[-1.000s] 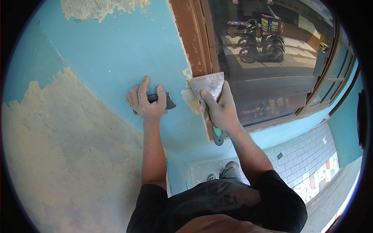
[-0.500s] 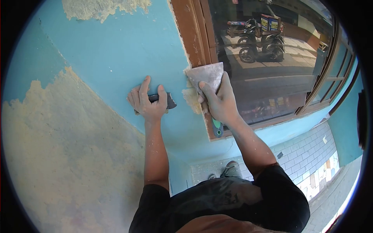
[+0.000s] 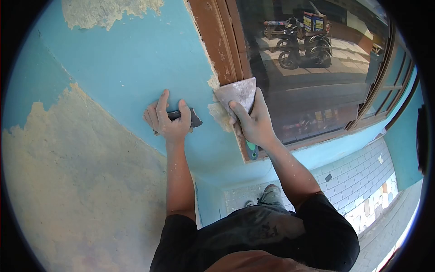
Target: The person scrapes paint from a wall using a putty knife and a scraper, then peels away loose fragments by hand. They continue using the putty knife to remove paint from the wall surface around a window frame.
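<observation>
My right hand [image 3: 258, 118] is closed around a putty knife [image 3: 239, 93] with a broad, whitish-smeared metal blade and a green and grey handle. The blade lies by the brown window frame [image 3: 225, 54], its left corner near the chipped edge where blue paint meets wood. To its left, my left hand [image 3: 165, 117] grips a black piece with a ragged end [image 3: 195, 119], possibly sandpaper on a block, against the blue wall [image 3: 136, 59]. Fingers cover most of that piece. Beside the frame, a bare cream patch [image 3: 219, 116] shows between the two hands.
Rough unpainted plaster [image 3: 90, 181] covers the lower left of the wall, and another bare patch [image 3: 111, 11] is at the top. The window glass [image 3: 312, 95] on the right reflects a parked motorbike. Below are grey paving bricks [image 3: 349, 174] and my shoe [image 3: 271, 196].
The view has turned slightly, so wall and frame sit a little differently. Both hands appear slightly further left, keeping the same grips. The putty knife blade is slightly lower in view.
</observation>
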The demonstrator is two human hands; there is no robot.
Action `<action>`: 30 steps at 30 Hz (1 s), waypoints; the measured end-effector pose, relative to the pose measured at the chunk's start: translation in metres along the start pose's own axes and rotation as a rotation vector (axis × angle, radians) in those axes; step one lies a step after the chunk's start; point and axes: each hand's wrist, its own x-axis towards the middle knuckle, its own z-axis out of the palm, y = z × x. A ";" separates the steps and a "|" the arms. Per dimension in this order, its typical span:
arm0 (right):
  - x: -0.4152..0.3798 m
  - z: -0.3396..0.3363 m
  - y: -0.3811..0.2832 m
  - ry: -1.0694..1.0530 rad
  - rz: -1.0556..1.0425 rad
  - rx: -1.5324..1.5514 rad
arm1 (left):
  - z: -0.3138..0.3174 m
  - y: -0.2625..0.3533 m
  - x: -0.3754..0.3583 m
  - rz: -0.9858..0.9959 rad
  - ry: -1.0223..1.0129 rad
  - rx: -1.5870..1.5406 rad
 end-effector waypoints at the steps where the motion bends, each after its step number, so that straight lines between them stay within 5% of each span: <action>1: 0.011 0.005 -0.002 0.021 -0.125 -0.067 | 0.001 0.000 0.002 -0.007 0.009 0.014; 8: -0.008 -0.003 0.008 -0.026 0.065 0.116 | 0.003 -0.004 0.002 0.008 0.011 -0.003; 11: 0.012 0.005 0.009 0.038 -0.136 -0.049 | 0.003 0.001 0.002 0.015 0.017 0.004; 30: 0.005 0.014 -0.026 0.018 -0.148 -0.040 | 0.001 -0.001 -0.001 -0.004 0.014 0.010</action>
